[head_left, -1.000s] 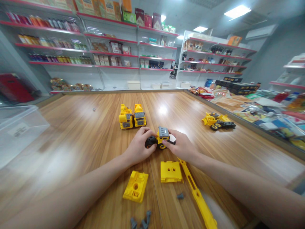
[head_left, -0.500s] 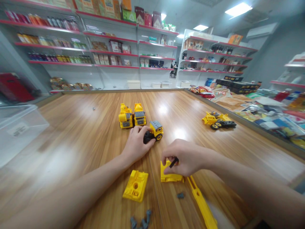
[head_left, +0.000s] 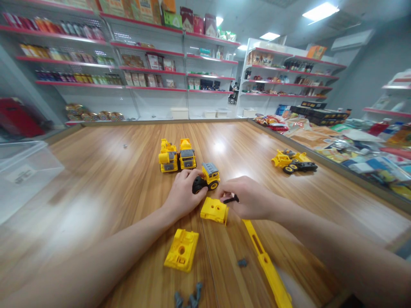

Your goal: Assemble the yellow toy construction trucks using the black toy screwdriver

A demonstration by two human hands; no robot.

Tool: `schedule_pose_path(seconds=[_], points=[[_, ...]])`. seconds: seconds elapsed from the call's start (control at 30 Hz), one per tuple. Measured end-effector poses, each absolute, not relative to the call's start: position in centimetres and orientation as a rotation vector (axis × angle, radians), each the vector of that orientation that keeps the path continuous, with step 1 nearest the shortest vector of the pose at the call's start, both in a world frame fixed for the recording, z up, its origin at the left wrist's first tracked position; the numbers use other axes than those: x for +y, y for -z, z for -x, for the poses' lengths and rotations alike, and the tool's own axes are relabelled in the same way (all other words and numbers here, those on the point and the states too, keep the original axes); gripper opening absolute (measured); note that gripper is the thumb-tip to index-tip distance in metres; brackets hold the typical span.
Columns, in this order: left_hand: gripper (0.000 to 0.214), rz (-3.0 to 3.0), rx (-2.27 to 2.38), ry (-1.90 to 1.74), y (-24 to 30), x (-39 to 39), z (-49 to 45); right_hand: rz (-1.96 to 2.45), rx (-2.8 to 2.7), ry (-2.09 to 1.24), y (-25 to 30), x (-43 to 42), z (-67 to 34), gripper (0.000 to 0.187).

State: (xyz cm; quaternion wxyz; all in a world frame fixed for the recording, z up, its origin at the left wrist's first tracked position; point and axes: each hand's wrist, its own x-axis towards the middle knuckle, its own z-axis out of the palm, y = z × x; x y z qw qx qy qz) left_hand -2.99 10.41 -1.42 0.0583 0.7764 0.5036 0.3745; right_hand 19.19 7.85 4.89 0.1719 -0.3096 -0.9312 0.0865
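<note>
My left hand (head_left: pixel 183 190) is wrapped around the black rear of a small toy truck (head_left: pixel 211 172) with a yellow cab and grey roof, which stands on the table. Close by on the right, my right hand (head_left: pixel 245 197) is closed on a small black stick-like tool (head_left: pixel 231 199). Its fingertips are at the upper right of a yellow box-shaped toy part (head_left: pixel 214 210) with two holes; whether they grip it too, I cannot tell. Nearer me lie a flat yellow toy plate (head_left: pixel 182 250), a long yellow toy arm (head_left: pixel 268 265), a grey screw piece (head_left: pixel 242 262) and several grey toy screws (head_left: pixel 192 296).
Two yellow toy trucks (head_left: pixel 187 155) stand side by side beyond my left hand. Another partly assembled yellow toy vehicle (head_left: pixel 293 161) is at the right. A clear plastic bin (head_left: pixel 28 175) sits on the left, and packaged goods (head_left: pixel 334 139) lie beyond the table's right edge.
The yellow box-shaped part has moved left and away from me, towards the toy truck, and is turned. My right hand has moved the same way with the black tool. My left hand stays put.
</note>
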Motion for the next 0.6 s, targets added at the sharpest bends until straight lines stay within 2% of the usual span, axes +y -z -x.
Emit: schedule_pose_path(seconds=[0.17,0.23,0.4,0.47,0.6], points=[[0.031,-2.345,1.564,-1.149,1.4,10.3,3.0,1.038,-2.822,-0.186,-5.9,8.3,-20.5,0.006],[0.032,-2.343,1.556,-1.154,1.4,10.2,3.0,1.023,-2.882,-0.258,-6.2,8.1,-20.4,0.005],[0.042,-2.338,1.480,-1.135,1.4,10.2,3.0,0.810,-3.090,-0.718,-7.0,6.6,-19.5,0.026],[0.044,-2.327,1.441,-1.134,1.4,10.2,3.0,0.761,-3.158,-0.854,-6.9,6.1,-19.1,0.029],[0.041,-2.316,1.390,-1.146,1.2,10.2,2.9,0.718,-3.237,-0.922,-6.0,5.4,-18.4,0.031]])
